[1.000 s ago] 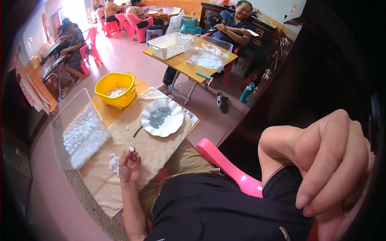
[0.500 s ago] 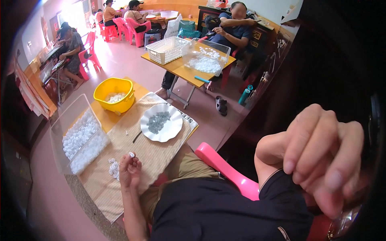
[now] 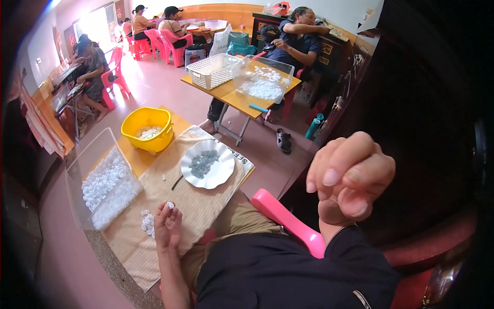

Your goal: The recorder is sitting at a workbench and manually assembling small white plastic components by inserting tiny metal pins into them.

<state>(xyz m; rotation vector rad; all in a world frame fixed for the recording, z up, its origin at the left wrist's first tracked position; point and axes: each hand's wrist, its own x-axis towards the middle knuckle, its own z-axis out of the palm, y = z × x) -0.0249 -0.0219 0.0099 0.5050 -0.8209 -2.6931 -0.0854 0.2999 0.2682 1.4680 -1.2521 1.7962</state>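
My left hand (image 3: 168, 226) pinches a small white ring-like plastic piece (image 3: 170, 205) between thumb and fingertips. It is above a striped beige cloth (image 3: 154, 188), beside a small pile of similar white pieces (image 3: 147, 222). Raised off to the right, away from the table, my right hand (image 3: 355, 175) has its fingers curled in and the thumb folded under them; nothing shows in it. On the cloth stands a white scalloped plate (image 3: 222, 177) with small grey translucent pieces (image 3: 204, 164). A thin black stick (image 3: 177, 183) lies by the plate, close to one loose white bit (image 3: 164, 177).
Left on the table, a clear divided bin (image 3: 81, 170) holds many white pieces; a yellow tub (image 3: 154, 117) holds pale ones. A pink chair armrest (image 3: 288, 221) curves by my right side. Ahead, a person (image 3: 303, 49) sits behind another table (image 3: 226, 97) with two baskets. Others sit farther back.
My right hand has moved left and slightly up, its fingers curling tighter. The left hand has stayed almost still with the white piece. The seated person ahead has turned their head aside.
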